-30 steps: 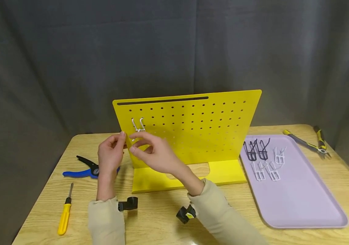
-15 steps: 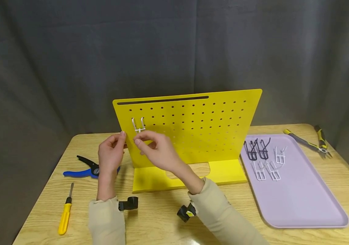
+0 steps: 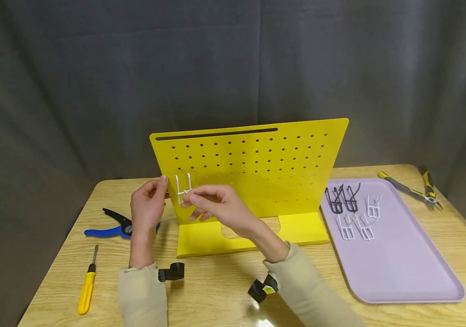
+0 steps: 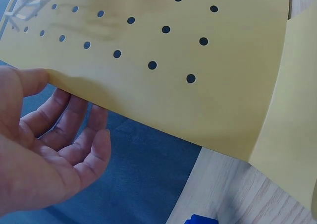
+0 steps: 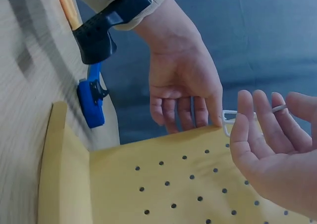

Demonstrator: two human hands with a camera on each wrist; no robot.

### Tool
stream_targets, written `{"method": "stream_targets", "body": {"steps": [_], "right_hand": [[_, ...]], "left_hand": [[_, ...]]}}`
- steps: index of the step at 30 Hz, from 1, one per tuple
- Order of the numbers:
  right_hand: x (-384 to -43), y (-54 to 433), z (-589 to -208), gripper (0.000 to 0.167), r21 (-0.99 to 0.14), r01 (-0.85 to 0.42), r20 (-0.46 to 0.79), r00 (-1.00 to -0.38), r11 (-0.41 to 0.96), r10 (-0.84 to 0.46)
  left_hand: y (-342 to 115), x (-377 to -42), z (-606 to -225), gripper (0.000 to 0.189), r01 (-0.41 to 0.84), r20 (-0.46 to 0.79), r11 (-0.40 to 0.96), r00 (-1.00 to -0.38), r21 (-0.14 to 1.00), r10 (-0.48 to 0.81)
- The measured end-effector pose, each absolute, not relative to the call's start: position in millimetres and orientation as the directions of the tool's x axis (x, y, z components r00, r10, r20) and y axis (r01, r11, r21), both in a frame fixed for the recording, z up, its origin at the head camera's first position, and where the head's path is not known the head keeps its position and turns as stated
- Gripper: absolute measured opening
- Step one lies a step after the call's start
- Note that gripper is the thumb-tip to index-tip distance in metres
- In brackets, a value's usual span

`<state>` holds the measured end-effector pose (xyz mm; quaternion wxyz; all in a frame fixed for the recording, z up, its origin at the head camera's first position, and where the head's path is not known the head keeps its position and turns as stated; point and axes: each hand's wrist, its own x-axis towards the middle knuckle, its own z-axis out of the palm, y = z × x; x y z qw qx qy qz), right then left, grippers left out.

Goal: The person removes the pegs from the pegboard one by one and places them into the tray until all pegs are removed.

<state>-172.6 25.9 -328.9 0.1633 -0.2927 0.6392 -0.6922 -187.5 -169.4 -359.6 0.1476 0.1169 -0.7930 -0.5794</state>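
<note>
In the head view, my left hand (image 3: 148,204) holds the left edge of a yellow pegboard (image 3: 257,190). Its thumb lies on the front face and the other fingers reach behind, as the left wrist view shows with the pegboard's edge (image 4: 129,116). My right hand (image 3: 224,211) pinches a white wire pegboard hook (image 3: 177,184) between thumb and index finger. The hook is upright close before the board's left part, its two bent top ends below the upper rows of holes. Right-hand fingers hide part of the hook (image 5: 226,126) in the right wrist view.
On the right, a lilac tray (image 3: 404,268) carries black wire hooks (image 3: 336,202) and white wire hooks (image 3: 365,229). Beyond it lie pliers (image 3: 406,190) with yellow-and-black handles. A yellow screwdriver (image 3: 87,290) and a blue-and-black hand tool (image 3: 108,231) lie at left.
The right hand has lowered the white hook along the board; its top ends now sit lower than before. Its grip is now on the hook's lower right side. The left hand stays put.
</note>
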Motion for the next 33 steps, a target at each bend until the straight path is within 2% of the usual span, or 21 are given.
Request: {"method": "stream_targets", "body": {"steps": [9,22,33], "right_hand": [[-175,45,-322,0.035,-0.98,-0.081,0.18,-0.753,-0.183,-0.633],[-176,77,-328,0.03,-0.996,-0.056,0.089,-0.776,-0.073,-0.624],[-175,105,-332,0.034,-0.991,-0.137,0.111,-0.786,-0.004,-0.608]], "left_hand": [[-169,-187,-359,0.051,-0.022,0.085,0.298,-0.935,0.954,-0.343],[-168,-186,-357,0.051,-0.031,0.066,0.278,-0.94,0.96,-0.336],[-168,-186,-357,0.053,-0.029,0.064,0.274,-0.943,0.961,-0.327]]}}
